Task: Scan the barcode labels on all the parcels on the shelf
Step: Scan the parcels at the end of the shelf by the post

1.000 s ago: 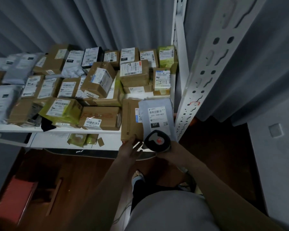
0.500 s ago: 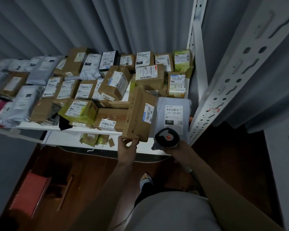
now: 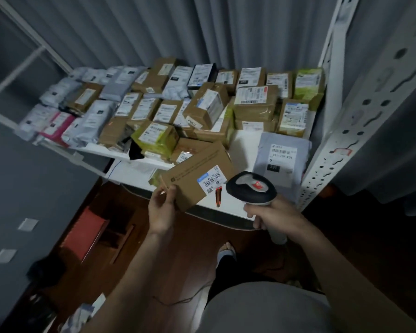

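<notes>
While the left hand (image 3: 162, 209) pinches the near-left corner of a flat brown cardboard parcel (image 3: 197, 175) between thumb and curled fingers, the box is held tilted above the front edge of the white shelf (image 3: 241, 145); its long axis runs from lower left to upper right, and its labelled face turns up toward the camera, the white barcode label (image 3: 211, 180) sitting at the end nearest the scanner. The right hand (image 3: 273, 213) wraps its fingers round the pale handle of a handheld barcode scanner (image 3: 251, 188); the black-rimmed head with its red mark lies just beside the label — whether it touches the box I cannot tell. A small orange and black utility knife (image 3: 218, 193) lies on the shelf under the box's right end. To the right a grey poly mailer (image 3: 280, 162) lies flat, its label marked 231 facing up. Behind, the shelf carries rows of parcels packed close — brown cartons (image 3: 255, 102), yellow-green wrapped boxes (image 3: 157, 138), grey bags (image 3: 91, 121) and one pink bag (image 3: 58, 126); labels mostly face upward. A perforated white upright (image 3: 346, 140) stands at the right.
</notes>
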